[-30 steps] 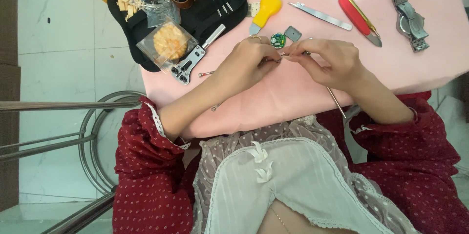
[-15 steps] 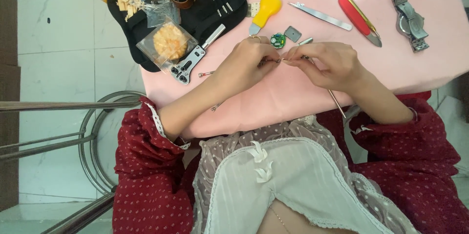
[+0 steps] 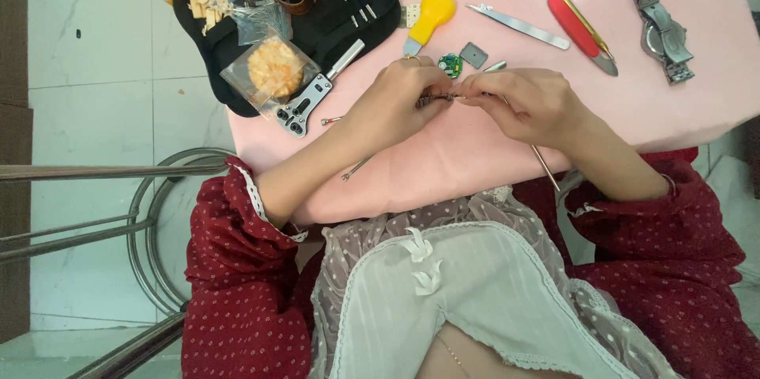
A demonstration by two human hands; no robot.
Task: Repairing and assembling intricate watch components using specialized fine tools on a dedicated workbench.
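Observation:
My left hand (image 3: 396,106) and my right hand (image 3: 529,104) meet fingertip to fingertip over the pink table (image 3: 697,102). Between them they pinch a small metal watch part (image 3: 439,98); most of it is hidden by the fingers. A thin metal tool (image 3: 546,165) runs out from under my right hand toward my lap. Just beyond the fingers lie a small green watch movement (image 3: 451,65) and a grey square piece (image 3: 473,54). A yellow-handled tool (image 3: 428,17) lies just past them.
A black tool mat (image 3: 360,19) at the far left holds a case wrench (image 3: 313,94) and bags of small parts (image 3: 273,70). Tweezers (image 3: 516,26), a red-handled knife (image 3: 579,31) and a steel wristwatch (image 3: 663,32) lie to the right. A metal stool frame (image 3: 158,221) stands on the left.
Both hands stay together over the table; the fingers have shifted only slightly around the small part.

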